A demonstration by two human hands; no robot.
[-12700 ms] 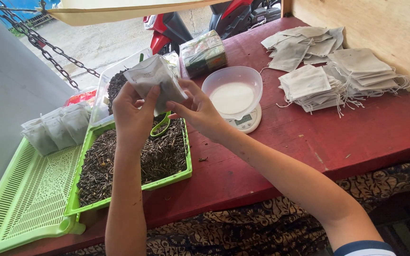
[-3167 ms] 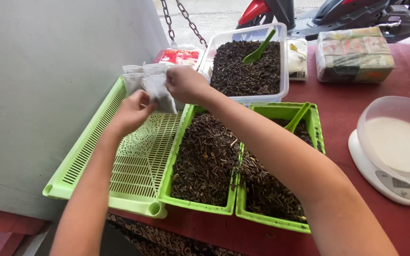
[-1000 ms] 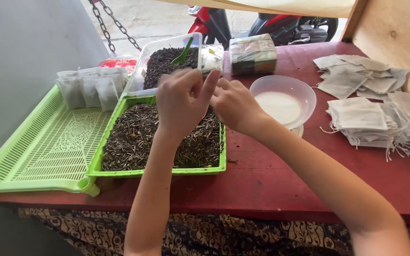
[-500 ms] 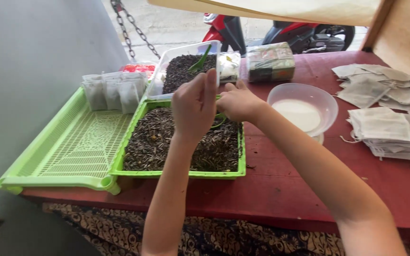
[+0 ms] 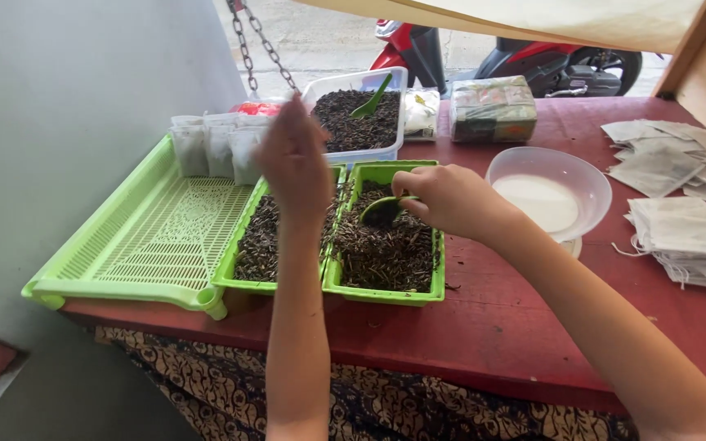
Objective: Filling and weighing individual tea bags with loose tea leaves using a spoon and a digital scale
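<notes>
Scooping at dried dark leaves, the right hand (image 5: 443, 200) is closed around a small green scoop (image 5: 384, 211), whose bowl sits low in the right compartment of a green tray (image 5: 386, 292) near the front of the red table (image 5: 500, 327). The left hand (image 5: 294, 163) hangs above the tray's left compartment with its fingers together and nothing visibly in it; its back faces the camera, so whether something small is pinched underneath cannot be told. Behind the tray stands a white tub (image 5: 394, 114) of the same leaves with a second green scoop (image 5: 372, 96) stuck in it. To the left lies a slotted green basket (image 5: 149, 245) with filled white pouches (image 5: 214, 147) standing along its far edge. A clear bowl (image 5: 549, 192) rests on a scale just right of the tray, and empty pouches (image 5: 680, 196) are piled at the far right.

The likeliest mishap is spillage: an overfilled or tilted scoop would shed leaves onto the table. A raised forearm could also knock the standing pouches or nudge the bowl off its scale.
</notes>
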